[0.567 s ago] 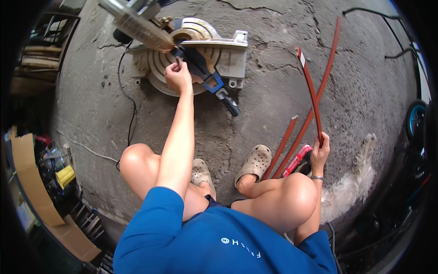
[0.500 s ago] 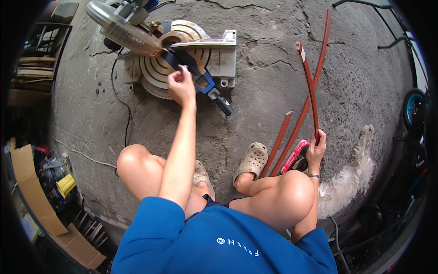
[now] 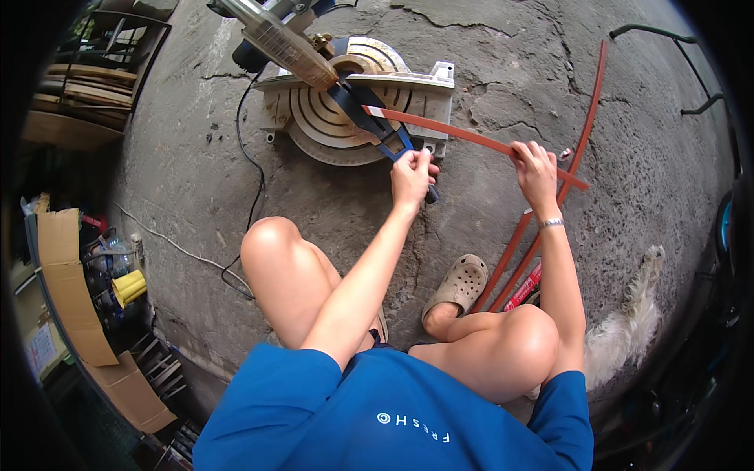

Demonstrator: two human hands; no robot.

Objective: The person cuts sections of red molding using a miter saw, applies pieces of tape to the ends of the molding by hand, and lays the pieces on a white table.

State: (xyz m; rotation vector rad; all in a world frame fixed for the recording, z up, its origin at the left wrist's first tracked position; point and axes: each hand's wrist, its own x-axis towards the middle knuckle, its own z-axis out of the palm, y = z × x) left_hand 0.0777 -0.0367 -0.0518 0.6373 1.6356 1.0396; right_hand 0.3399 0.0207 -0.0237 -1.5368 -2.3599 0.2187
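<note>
My right hand grips a reddish-brown strip near its right end, fingers wrapped over it. The strip's far left end, with a white patch, lies over the base of the miter saw. My left hand hovers over the saw's blue-and-black front handle, fingers curled; whether anything is inside them is hidden. The saw's head is raised at the upper left, its clear guard over the blade area. Another long reddish-brown strip lies on the concrete, and a shorter strip rests beside my right shoe.
A small white-and-red piece shows beside the long strip. A white furry animal lies at the right. A black cord runs left of the saw. Metal legs stand far right; cardboard and stacked wood line the left.
My right hand has raised the strip and swung its end leftward onto the saw base. My left hand has moved right, from the saw's middle to its handle. The view has shifted.
</note>
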